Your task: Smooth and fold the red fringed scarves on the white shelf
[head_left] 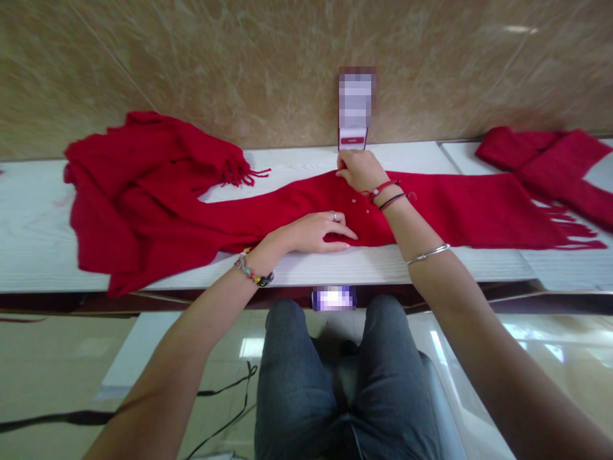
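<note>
A long red scarf [445,207] with a fringed end lies along the white tabletop, its left part heaped in loose folds. My left hand [320,233] rests palm down on the scarf near its front edge, fingers stretched out and a ring on one of them. At the scarf's back edge is my right hand [359,167], its fingers curled down and closed; what they hold, if anything, is hidden. A few small pale specks [354,200] show on the cloth between the hands. Just behind the right hand, an upright blurred panel with a red border [353,108] leans against the wall.
Another folded red cloth [550,160] lies at the right end of the white table [153,281]. A brown marble-patterned wall [239,70] rises behind. Below the table's front edge sits a blurred lit screen [334,298], above my knees. Black cords [225,387] hang at lower left.
</note>
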The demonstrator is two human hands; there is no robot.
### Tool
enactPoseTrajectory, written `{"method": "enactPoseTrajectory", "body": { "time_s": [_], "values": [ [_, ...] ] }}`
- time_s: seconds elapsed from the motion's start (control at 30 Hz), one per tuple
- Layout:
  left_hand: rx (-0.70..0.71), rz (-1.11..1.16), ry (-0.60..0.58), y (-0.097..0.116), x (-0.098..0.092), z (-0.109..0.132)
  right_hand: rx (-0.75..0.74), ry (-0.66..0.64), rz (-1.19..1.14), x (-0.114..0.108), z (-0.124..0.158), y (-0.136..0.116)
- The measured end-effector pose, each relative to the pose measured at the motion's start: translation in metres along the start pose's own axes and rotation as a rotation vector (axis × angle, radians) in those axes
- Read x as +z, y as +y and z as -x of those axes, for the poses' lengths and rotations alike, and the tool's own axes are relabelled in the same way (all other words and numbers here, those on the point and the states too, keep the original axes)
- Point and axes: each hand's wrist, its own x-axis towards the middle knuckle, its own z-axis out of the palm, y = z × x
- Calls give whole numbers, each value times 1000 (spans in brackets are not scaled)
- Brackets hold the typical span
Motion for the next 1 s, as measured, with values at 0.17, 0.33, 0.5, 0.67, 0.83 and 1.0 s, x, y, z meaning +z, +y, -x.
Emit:
{"method": "enactPoseTrajectory", "body": {
  "time_s": [0.17, 0.33, 0.5, 0.67, 0.83, 1.0],
  "values": [
    [-37, -26, 16, 2, -1, 0, 10, -15, -59, 3, -3, 6],
    [-68, -64, 34, 2, 0, 1, 18, -248, -49, -12, 2, 9],
    [-59, -85, 47, 2, 1, 1, -10, -331, -115, -28, 11, 11],
    [-44, -79, 62, 2, 2, 1, -16, -474, -62, -27, 13, -2],
    [-53, -88, 63, 3, 2, 1, 36, -494, 59, -27, 14, -18],
    [-60, -81, 60, 3, 2, 0, -13, -507, 152, -30, 16, -24]
  ]
}}
